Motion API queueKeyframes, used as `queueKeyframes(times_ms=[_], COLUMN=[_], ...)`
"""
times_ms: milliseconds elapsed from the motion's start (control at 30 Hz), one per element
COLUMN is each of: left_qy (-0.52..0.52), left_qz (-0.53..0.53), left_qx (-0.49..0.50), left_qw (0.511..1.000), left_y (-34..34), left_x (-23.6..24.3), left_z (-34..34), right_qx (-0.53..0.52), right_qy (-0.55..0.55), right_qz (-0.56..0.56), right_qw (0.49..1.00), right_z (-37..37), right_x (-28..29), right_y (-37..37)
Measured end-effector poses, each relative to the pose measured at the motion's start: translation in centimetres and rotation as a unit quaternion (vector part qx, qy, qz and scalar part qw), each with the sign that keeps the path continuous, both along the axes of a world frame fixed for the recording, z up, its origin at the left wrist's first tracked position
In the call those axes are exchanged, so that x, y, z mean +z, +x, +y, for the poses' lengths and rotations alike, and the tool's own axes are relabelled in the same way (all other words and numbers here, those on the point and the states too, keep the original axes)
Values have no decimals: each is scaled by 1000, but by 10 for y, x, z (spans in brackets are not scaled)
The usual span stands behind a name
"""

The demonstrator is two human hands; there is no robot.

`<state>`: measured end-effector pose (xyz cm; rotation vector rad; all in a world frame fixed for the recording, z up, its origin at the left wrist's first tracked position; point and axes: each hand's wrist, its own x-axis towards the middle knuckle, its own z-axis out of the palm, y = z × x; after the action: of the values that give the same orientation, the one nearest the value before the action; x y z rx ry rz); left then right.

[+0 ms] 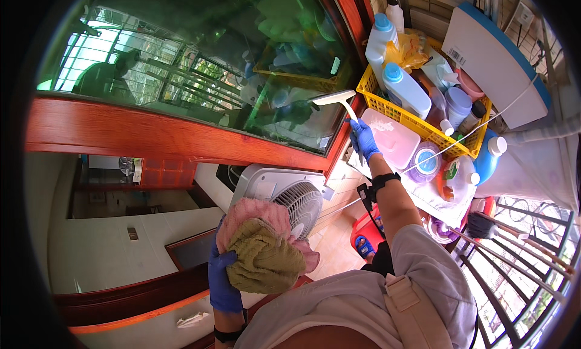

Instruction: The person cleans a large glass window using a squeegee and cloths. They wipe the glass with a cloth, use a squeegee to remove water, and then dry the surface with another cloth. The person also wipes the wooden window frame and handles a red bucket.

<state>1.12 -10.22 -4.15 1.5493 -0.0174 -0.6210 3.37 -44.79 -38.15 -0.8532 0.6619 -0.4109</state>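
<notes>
In my right hand [364, 139], gloved in blue, is the handle of a white window squeegee [336, 98]. Its blade lies at the lower right part of a dark glass pane [242, 64], whose surface reflects bars and greenery; whether it touches is hard to tell. Lower down, my left hand [223, 270], also in a blue glove, grips a bunched olive-green cloth [266, 255] together with a pink cloth [257, 214]. Part of the left fingers is hidden behind the cloths.
Right of the glass, a yellow basket [407, 111] holds several bottles. A pink-lidded box [390, 137] and a purple tub [425, 162] sit beside it. Below the red wooden frame [121, 128] stands a grey fan [299, 207]. A red basin [364, 229] is on the floor; brushes lean by the barred window.
</notes>
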Motion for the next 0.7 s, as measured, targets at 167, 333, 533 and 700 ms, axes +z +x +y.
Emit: queueKeyframes(times_ms=[167, 333, 533, 700], left_qy=[-16, -44, -109, -121], left_qz=[17, -10, -7, -35], left_qx=[-26, -59, -84, -152], left_qw=[999, 997, 990, 980], left_y=[-4, -9, -11, -14], left_x=[-3, 0, 31, 47], left_z=[-9, -16, -23, -50], right_qx=[154, 190, 251, 293], right_qy=[-45, -109, -145, -567], right_qz=[113, 157, 100, -87], right_qw=[981, 963, 952, 765], right_z=[0, -1, 15, 37], right_x=[-19, 20, 150, 233], right_y=[-37, -81, -171, -191])
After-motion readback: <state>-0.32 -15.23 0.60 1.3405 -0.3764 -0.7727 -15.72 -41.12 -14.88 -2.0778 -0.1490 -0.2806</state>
